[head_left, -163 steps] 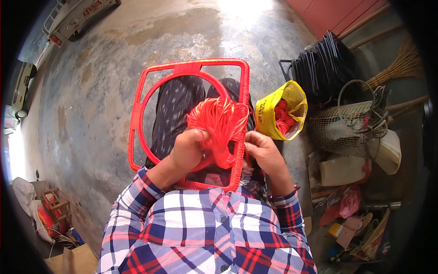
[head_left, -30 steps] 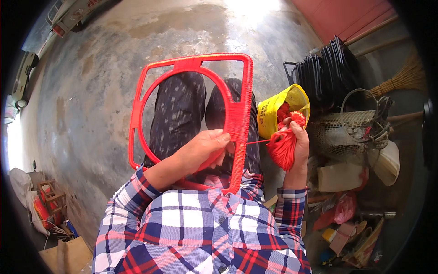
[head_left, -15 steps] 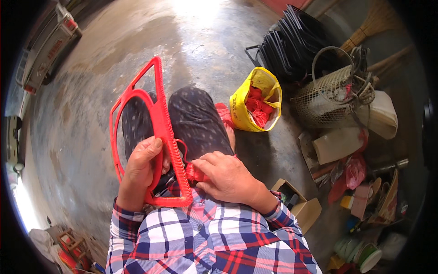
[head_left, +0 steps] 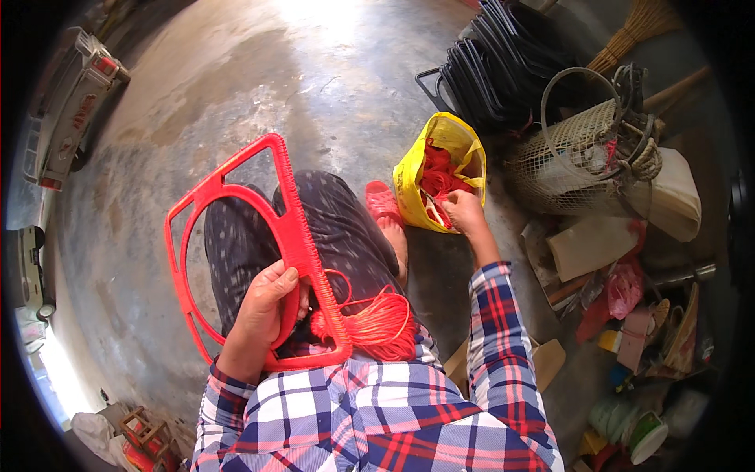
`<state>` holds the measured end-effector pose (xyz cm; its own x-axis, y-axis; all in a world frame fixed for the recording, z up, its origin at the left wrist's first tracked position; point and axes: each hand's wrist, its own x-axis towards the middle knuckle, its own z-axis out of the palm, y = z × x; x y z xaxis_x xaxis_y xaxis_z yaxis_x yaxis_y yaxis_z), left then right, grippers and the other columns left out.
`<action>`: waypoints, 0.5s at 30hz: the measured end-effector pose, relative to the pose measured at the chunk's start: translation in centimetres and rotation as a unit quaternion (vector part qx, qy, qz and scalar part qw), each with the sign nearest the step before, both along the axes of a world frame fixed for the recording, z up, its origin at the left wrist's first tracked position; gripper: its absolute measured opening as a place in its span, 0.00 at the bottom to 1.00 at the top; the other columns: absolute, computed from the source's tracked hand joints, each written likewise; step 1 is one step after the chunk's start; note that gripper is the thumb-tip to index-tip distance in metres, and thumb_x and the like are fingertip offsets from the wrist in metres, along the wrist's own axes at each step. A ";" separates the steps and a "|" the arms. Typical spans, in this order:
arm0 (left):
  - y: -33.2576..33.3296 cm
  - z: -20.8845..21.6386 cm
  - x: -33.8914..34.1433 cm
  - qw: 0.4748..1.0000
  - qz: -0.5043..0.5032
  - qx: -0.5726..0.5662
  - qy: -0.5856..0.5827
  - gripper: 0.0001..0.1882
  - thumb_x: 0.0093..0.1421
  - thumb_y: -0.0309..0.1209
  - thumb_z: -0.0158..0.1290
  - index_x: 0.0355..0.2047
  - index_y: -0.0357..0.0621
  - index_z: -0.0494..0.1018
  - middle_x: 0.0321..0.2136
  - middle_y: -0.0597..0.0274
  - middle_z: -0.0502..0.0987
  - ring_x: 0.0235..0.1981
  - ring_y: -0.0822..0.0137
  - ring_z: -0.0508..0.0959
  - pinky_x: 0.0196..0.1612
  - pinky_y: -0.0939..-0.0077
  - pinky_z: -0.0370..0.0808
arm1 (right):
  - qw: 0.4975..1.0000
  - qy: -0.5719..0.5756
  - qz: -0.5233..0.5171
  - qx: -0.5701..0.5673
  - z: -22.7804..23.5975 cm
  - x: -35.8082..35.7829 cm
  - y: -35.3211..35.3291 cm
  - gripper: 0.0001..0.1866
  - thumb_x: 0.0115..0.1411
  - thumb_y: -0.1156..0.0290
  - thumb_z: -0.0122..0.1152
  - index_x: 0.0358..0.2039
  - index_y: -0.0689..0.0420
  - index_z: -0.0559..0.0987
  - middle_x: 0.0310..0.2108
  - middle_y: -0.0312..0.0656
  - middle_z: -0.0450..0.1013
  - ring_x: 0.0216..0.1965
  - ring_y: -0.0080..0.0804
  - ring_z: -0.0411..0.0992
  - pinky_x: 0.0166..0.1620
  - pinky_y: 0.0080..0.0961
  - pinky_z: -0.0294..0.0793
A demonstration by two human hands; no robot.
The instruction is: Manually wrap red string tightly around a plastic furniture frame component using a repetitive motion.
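A red plastic frame [head_left: 228, 193] with a round inner ring stands on my lap, its right side wrapped in red cord. My left hand [head_left: 266, 303] grips the ring and wrapped side of that frame. A loose bundle of red cord [head_left: 383, 324] lies on my right thigh, still tied to the frame. My right hand [head_left: 463, 212] reaches out into the mouth of a yellow plastic bag [head_left: 414, 182] on the floor, which holds more red cord bundles. Its fingers are inside the bag's opening, so what they touch is hidden.
A stack of black frames [head_left: 503, 63] leans at the back right. Beside it are a wire mesh basket [head_left: 578, 161], brooms [head_left: 637, 31], cardboard pieces [head_left: 590, 244] and assorted clutter. An open cardboard box [head_left: 543, 362] sits by my right elbow. Bare concrete floor [head_left: 236, 86] spreads ahead.
My right hand has let go of the cord bundle, left it on my lap, and reached out to the yellow bag. The frame has tilted further left in my left hand.
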<state>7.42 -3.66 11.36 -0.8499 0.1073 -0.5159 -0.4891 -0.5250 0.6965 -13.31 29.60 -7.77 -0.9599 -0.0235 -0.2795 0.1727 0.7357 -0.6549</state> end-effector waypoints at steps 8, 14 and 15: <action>0.4 1.2 -0.5 0.999 0.003 -0.003 -0.042 0.14 0.60 0.38 0.58 0.38 0.41 0.73 0.23 0.67 0.74 0.18 0.77 0.70 0.21 0.83 0.65 | 0.939 -0.169 0.095 0.285 -2.3 -0.7 -1.1 0.30 0.50 0.44 0.60 0.40 0.58 0.81 0.43 0.55 0.76 0.48 0.51 0.74 0.47 0.41 0.74; -0.9 0.3 -0.4 0.998 -0.030 0.047 -0.037 0.12 0.57 0.37 0.61 0.35 0.43 0.75 0.25 0.67 0.76 0.20 0.77 0.70 0.23 0.83 0.66 | 0.927 -0.181 0.098 0.312 -2.3 -0.6 -1.1 0.27 0.49 0.51 0.61 0.44 0.57 0.81 0.47 0.53 0.75 0.50 0.49 0.74 0.50 0.41 0.73; -0.8 0.5 -0.4 0.998 -0.022 0.056 -0.031 0.12 0.57 0.37 0.61 0.35 0.43 0.74 0.26 0.66 0.77 0.21 0.76 0.72 0.25 0.82 0.67 | 0.935 -0.150 0.075 0.314 -1.5 -0.4 -1.4 0.26 0.47 0.54 0.64 0.42 0.58 0.81 0.45 0.53 0.76 0.48 0.50 0.75 0.48 0.41 0.74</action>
<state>7.04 -4.47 11.86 -0.8094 0.2040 -0.5507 -0.5543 -0.5752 0.6015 -13.75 28.20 -9.29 -0.8351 0.1076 -0.5394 0.1439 0.9893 -0.0253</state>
